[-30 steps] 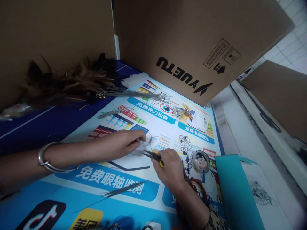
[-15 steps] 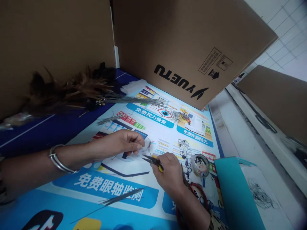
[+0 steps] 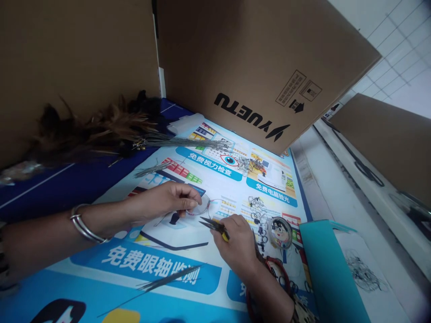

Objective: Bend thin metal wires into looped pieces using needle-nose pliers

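Observation:
My left hand [image 3: 180, 197], with bangles at the wrist, has its thumb and fingers pinched on a thin wire loop [image 3: 208, 202] above the printed sheet. The loop's far end points toward my right hand. My right hand [image 3: 235, 240] is wrapped round needle-nose pliers [image 3: 212, 224] with yellow on the handle. Their jaws are slightly apart, just below the loop and not visibly touching it. Under my right wrist lies a red-handled tool [image 3: 278, 269], partly hidden. A bundle of straight wires [image 3: 168, 279] rests on the sheet in front of my hands.
Long wires [image 3: 188, 141] and brown feathers [image 3: 111, 121] lie at the back left. Cardboard boxes [image 3: 256, 58] wall off the far side. To the right are small black rings [image 3: 261, 220], a round container [image 3: 280, 232] and a teal box [image 3: 328, 264] beside tangled wire [image 3: 362, 271].
The view has shifted a little. The wire loop has turned slightly in my left fingers, while my right hand and the pliers keep almost the same place.

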`<state>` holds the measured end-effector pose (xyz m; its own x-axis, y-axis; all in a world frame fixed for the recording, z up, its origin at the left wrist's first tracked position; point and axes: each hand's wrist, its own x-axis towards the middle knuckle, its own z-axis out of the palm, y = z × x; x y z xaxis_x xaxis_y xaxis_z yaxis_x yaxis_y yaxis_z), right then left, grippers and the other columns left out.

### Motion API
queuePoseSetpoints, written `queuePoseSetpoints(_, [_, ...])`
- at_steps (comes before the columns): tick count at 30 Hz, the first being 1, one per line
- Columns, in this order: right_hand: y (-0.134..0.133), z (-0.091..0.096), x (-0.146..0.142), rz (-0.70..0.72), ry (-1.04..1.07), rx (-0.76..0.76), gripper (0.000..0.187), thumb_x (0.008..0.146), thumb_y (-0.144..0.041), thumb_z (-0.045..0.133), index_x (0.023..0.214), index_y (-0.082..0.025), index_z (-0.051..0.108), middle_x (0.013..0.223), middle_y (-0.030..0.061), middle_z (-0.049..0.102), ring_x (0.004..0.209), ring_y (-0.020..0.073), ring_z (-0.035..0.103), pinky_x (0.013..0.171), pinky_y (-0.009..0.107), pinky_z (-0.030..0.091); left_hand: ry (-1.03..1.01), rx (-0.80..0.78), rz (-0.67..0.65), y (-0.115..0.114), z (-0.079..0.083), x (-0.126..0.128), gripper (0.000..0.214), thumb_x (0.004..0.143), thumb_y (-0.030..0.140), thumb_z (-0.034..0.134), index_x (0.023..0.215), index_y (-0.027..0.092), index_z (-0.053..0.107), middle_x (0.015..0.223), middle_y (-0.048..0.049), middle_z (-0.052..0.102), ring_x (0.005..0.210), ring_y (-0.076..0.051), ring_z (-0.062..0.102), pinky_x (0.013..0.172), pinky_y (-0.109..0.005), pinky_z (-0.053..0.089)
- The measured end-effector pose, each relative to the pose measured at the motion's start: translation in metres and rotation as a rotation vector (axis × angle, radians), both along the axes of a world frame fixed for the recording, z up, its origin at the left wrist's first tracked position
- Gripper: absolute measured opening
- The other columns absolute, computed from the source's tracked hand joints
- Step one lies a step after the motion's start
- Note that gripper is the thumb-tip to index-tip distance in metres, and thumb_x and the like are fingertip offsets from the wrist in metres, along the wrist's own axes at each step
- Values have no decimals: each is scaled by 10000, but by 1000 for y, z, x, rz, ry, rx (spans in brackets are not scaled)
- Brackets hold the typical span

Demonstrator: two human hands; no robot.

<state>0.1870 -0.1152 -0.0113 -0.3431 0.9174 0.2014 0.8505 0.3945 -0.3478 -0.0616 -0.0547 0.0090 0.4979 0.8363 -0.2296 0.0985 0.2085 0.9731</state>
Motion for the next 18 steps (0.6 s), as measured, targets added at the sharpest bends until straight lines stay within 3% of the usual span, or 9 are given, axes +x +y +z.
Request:
queuePoseSetpoints(5, [0, 2, 1, -2, 10, 92, 96, 867, -287, 643, 894, -195, 646, 886, 59, 634, 863, 216, 548, 772, 333, 436, -44, -73, 14, -1, 6, 2, 292, 850, 442, 676, 789, 159, 643, 787, -47, 724, 652, -142, 602, 595, -271, 465])
queuePoseSetpoints(13, [7, 7, 10, 13, -42, 420, 107, 905, -275, 613, 946, -176, 618, 880, 69, 625, 845, 220, 524, 748, 352, 416, -27, -99, 3, 11, 23, 21, 337, 793, 480, 726, 777, 163, 615, 719, -28, 727, 615, -135, 642, 563, -231, 457])
queuePoseSetpoints(18, [11, 13, 16, 16, -153, 511, 132, 916, -305, 619, 939, -175, 615, 857, 66, 620, 825, 216, 520, 740, 361, 400, -53, -154, 15, 13, 22, 33, 386, 759, 519, 738, 779, 162, 592, 705, -29, 733, 601, -141, 665, 542, -222, 451])
